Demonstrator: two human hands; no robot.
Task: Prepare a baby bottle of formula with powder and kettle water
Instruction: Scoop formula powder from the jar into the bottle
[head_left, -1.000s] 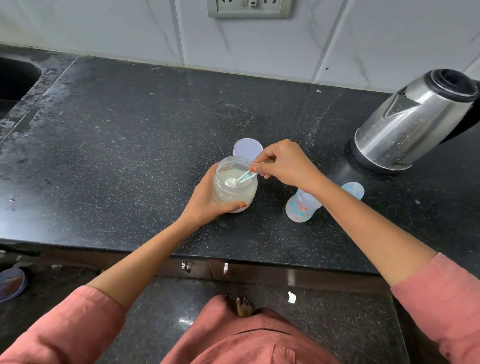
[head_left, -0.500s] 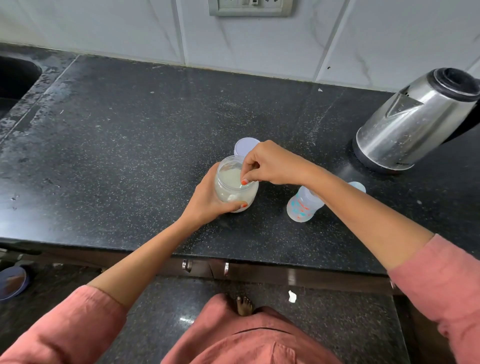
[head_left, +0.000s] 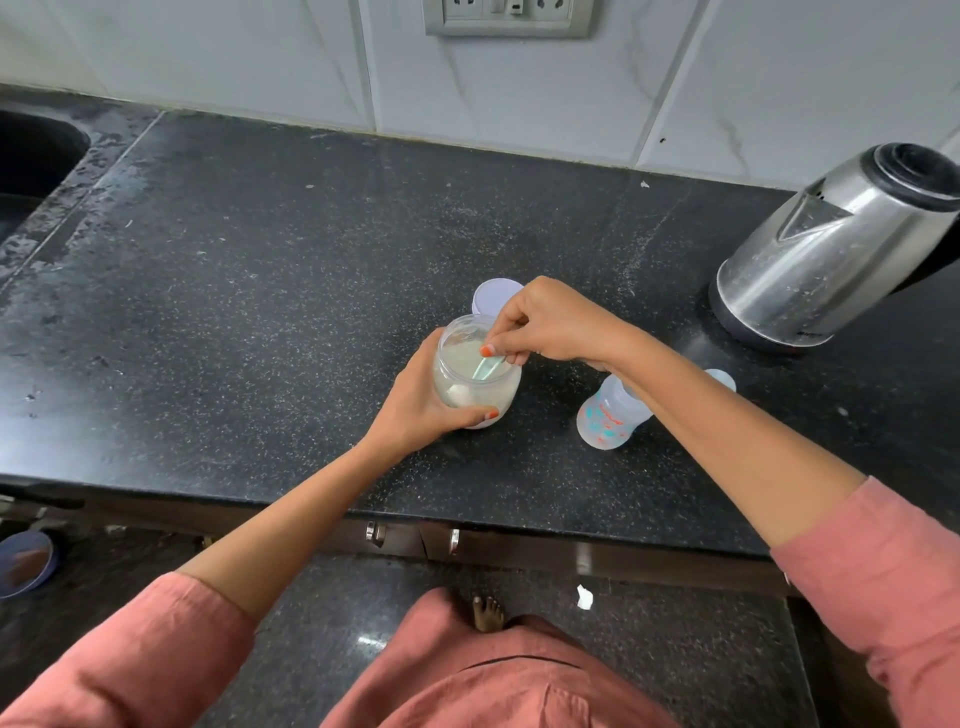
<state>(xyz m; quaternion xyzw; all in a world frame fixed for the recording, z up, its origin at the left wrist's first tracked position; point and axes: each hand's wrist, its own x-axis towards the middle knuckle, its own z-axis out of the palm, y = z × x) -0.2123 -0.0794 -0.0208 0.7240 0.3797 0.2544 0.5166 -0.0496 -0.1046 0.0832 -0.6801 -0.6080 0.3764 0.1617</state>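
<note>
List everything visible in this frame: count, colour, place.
jar: 1, clear, mid-counter, open
powder: pale, inside the jar
scoop: 1, pale green, dipped into the jar
lid: 1, white, on the counter behind the jar
baby bottle: 1, clear with orange and teal print, right of the jar
cap: 1, pale blue, behind the baby bottle, partly hidden
kettle: 1, steel with black top, counter's far right
counter: 1, black speckled
sink: 1, dark, far left
socket: 1, grey, top centre
floor: dark speckled, below the counter
paper scrap: 1, white, on the floor
foot: 1, bare, on the floor
left hand: 1, grips the jar's side
right hand: 1, pinches the scoop
</note>
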